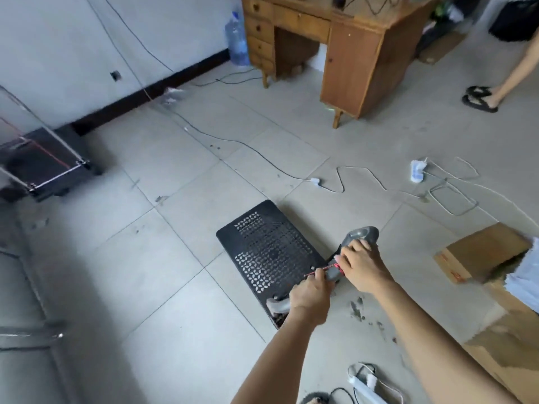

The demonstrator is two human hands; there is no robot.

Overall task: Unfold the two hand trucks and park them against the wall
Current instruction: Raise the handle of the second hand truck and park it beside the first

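A black perforated hand truck [267, 250] lies flat on the tiled floor in front of me, with grey wheels at its near end. My right hand [363, 268] grips the grey wheel housing at the truck's right corner. My left hand [310, 291] pinches a red elastic cord stretched at the truck's near edge. A second hand truck [46, 161], with a black platform, a silver handle frame and a red cord, stands by the white wall at the far left.
A wooden desk [347, 51] stands at the back with a blue water bottle [237, 42] beside it. Cables and a power strip [415, 170] trail across the floor. A cardboard box [478, 253] sits at right. Another person's leg and sandals [481, 97] are at upper right.
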